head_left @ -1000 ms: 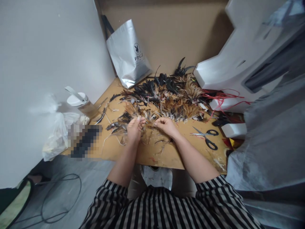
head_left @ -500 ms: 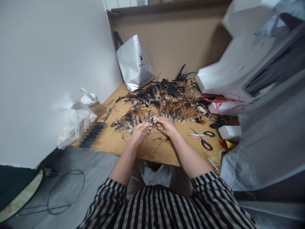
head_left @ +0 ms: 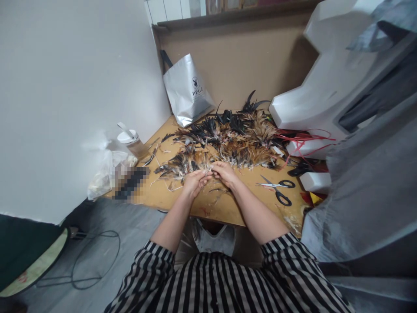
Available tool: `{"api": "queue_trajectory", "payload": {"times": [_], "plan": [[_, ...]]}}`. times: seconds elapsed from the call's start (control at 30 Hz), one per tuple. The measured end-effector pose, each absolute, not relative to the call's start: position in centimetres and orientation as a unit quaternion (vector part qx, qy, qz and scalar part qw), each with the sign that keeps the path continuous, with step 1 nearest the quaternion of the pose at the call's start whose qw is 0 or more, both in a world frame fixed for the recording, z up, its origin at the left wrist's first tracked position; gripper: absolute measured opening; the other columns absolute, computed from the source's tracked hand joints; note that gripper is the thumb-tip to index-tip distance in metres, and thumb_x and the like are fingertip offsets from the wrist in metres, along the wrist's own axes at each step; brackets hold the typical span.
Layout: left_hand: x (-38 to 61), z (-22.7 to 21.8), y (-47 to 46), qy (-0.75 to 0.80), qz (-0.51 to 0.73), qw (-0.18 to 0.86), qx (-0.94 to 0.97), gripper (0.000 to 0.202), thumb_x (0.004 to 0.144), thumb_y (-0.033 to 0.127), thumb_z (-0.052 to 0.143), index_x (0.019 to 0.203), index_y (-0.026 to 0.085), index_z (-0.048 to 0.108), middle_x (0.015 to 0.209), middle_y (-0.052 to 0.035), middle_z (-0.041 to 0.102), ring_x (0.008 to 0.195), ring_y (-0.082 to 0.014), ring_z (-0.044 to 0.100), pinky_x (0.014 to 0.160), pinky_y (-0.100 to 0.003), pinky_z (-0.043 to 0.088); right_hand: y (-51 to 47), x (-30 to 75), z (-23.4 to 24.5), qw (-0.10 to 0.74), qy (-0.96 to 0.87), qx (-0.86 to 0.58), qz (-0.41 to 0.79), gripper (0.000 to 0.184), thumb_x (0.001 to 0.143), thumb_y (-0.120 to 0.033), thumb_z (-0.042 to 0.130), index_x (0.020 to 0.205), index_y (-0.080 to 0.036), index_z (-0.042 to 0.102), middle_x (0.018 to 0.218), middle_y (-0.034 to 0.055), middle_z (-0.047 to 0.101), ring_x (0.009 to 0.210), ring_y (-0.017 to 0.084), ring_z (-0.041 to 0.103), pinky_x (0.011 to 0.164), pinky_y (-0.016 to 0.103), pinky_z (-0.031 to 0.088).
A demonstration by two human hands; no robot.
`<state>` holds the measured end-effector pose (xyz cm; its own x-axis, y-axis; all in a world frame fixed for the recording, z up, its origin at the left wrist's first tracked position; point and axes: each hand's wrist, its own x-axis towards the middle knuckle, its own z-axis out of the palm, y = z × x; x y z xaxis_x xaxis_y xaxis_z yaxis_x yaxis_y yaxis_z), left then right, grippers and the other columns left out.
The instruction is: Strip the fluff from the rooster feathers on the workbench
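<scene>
L hand (head_left: 194,181), R hand (head_left: 225,173): fingertips meeting, both pinched on feathers (head_left: 241,143) at near edge of pile. Scissors (head_left: 277,189) flat on bench (head_left: 224,209), near R hand, untouched.

Single head view, looking forward and down, near wooden table (head_left: 228,211).

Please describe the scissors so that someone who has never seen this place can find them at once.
On the wooden table, look right of the heap of feathers and the person's right hand. The scissors lie flat on bare wood: the only thing there with shiny blades and two black ring handles.
</scene>
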<state>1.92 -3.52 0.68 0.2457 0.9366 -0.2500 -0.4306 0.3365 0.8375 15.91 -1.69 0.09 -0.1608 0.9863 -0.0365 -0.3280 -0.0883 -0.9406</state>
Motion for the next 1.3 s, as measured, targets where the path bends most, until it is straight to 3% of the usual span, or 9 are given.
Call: {"api": "queue_trajectory", "payload": {"times": [0.7,1.0,1.3], "plan": [[2.2,-0.5,-3.2,0.403,0.495,0.692,0.337,0.012,0.066,0.019,0.065,0.071,0.010,0.060,0.074,-0.0078,0.065,0.058,-0.0073,0.060,0.048,-0.013,0.042,-1.8,15.6,-0.1,0.503,-0.435,-0.395,0.634,0.030,0.055,-0.040,0.067,0.068,-0.015,0.056,0.050,-0.0037,0.052,0.040,0.003,0.035,0.038,0.016,0.021],[2.3,-0.8,-3.2,0.410,0.487,0.681,0.362,0.017,0.062,0.023,0.067,0.070,0.010,0.060,0.071,-0.0077,0.065,0.055,-0.0074,0.058,0.046,-0.014,0.040,-1.7,15.6,-0.2,0.515,-0.420,-0.391,0.637,0.030,0.057,-0.040,0.067,0.069,-0.015,0.056,0.044,-0.0063,0.045,0.038,0.003,0.035,0.037,0.016,0.021],[2.3,-1.0,-3.3,0.400,0.492,0.675,0.377,0.019,0.061,0.025,0.068,0.069,0.009,0.060,0.065,-0.0059,0.064,0.053,-0.0068,0.057,0.049,-0.015,0.042,-1.8,15.6,-0.4,0.477,-0.428,-0.420,0.643,0.030,0.056,-0.039,0.069,0.070,-0.014,0.058,0.043,-0.0062,0.045,0.036,0.002,0.033,0.036,0.015,0.020]]}}
